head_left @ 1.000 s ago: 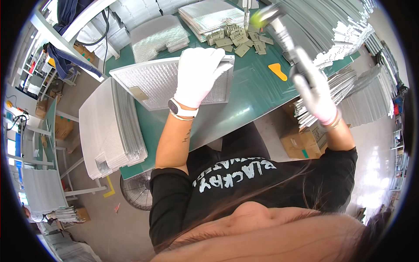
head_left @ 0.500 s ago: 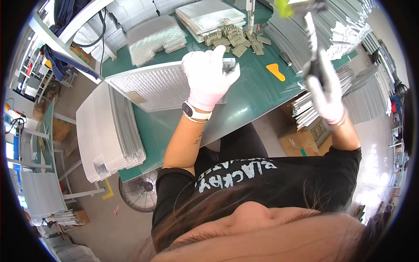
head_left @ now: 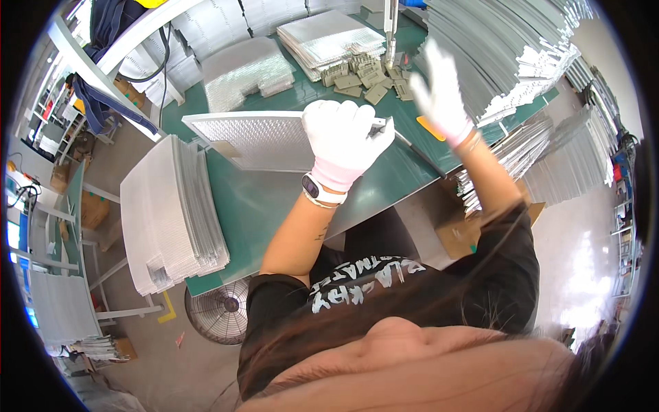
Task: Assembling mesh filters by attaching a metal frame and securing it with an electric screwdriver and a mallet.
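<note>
A rectangular metal mesh panel [head_left: 254,141] lies flat on the green table mat [head_left: 274,206]. My left hand [head_left: 343,141], in a white glove with a watch on its wrist, is curled over the panel's right end and grips it. A thin metal strip [head_left: 412,147] runs from under that hand toward the table's near edge. My right hand [head_left: 439,89], also gloved and blurred, is raised above the table with its fingers spread and nothing in it, near a heap of small metal clips [head_left: 364,72].
A tall stack of mesh panels [head_left: 171,213] sits at the table's left end, with more stacks [head_left: 240,65] at the back. Bundles of long metal strips [head_left: 501,55] fill the right. An orange piece [head_left: 429,128] lies on the mat. A fan [head_left: 220,312] and a cardboard box [head_left: 460,237] stand below.
My right hand held a long thin strip upright before; now it is empty, spread open and farther out over the table. My left hand stays on the panel's end.
</note>
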Demonstrator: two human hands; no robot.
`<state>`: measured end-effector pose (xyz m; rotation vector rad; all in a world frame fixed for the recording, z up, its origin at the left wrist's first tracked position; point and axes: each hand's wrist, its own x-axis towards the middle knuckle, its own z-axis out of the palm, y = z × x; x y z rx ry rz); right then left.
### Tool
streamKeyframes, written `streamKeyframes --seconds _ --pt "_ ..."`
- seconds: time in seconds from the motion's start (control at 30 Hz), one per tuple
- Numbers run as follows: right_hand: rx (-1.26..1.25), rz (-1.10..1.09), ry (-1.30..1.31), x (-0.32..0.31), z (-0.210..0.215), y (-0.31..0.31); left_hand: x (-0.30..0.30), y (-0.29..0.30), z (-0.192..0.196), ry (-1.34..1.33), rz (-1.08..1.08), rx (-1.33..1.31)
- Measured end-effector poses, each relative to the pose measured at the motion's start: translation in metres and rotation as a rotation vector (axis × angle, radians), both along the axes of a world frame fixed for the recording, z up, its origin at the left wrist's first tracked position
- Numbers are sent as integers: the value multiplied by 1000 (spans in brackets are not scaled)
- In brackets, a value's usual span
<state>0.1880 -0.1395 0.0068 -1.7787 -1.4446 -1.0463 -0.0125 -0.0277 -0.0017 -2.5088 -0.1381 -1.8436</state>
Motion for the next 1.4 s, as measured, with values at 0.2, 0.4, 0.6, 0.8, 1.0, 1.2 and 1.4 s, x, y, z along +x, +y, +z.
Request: streamKeyframes --seconds 0.2,0.4,0.6,0.8,1.0,1.2,1.4 --pt "550 945 613 -34 201 85 31 13 5 -27 -25 21" --pt "316 1166 1151 -24 204 97 44 28 4 -25 -9 -8" --pt "264 1517 1420 -28 194 93 43 24 4 -73 -103 -65" --pt "290 1339 1345 -47 192 94 36 26 0 -80 -126 -51" --pt "114 1550 1426 -40 181 100 29 19 -2 12 -64 -95" --pt "331 1454 1411 -57 182 98 32 24 -6 14 -128 -132" --pt "-30 1649 1308 -57 147 105 29 20 -12 -1 -200 -199"
